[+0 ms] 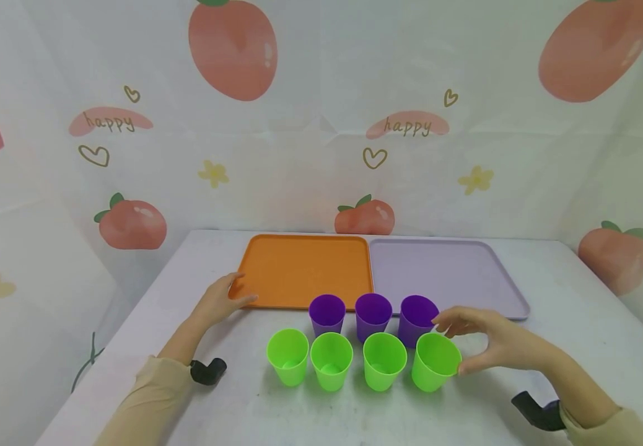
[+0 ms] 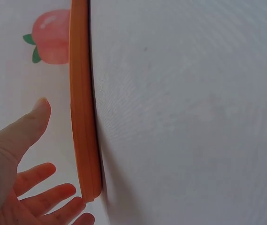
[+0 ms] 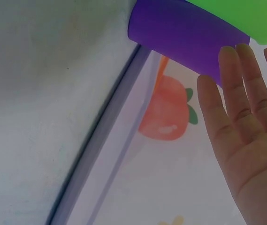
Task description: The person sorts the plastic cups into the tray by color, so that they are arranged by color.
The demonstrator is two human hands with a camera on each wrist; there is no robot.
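My left hand hovers at the left front corner of an orange tray, fingers spread and holding nothing. In the left wrist view its thumb and fingers lie beside the tray's edge. My right hand reaches around the rightmost green cup, thumb by its right side and fingertips near the rim of the rightmost purple cup. The right wrist view has those fingers nearly straight, overlapping the purple cup, with a green cup beyond.
Several upright green cups form the front row. Behind them stand the other two purple cups in line with the third. A lilac tray adjoins the orange one at the back of the white table. A printed cloth hangs behind.
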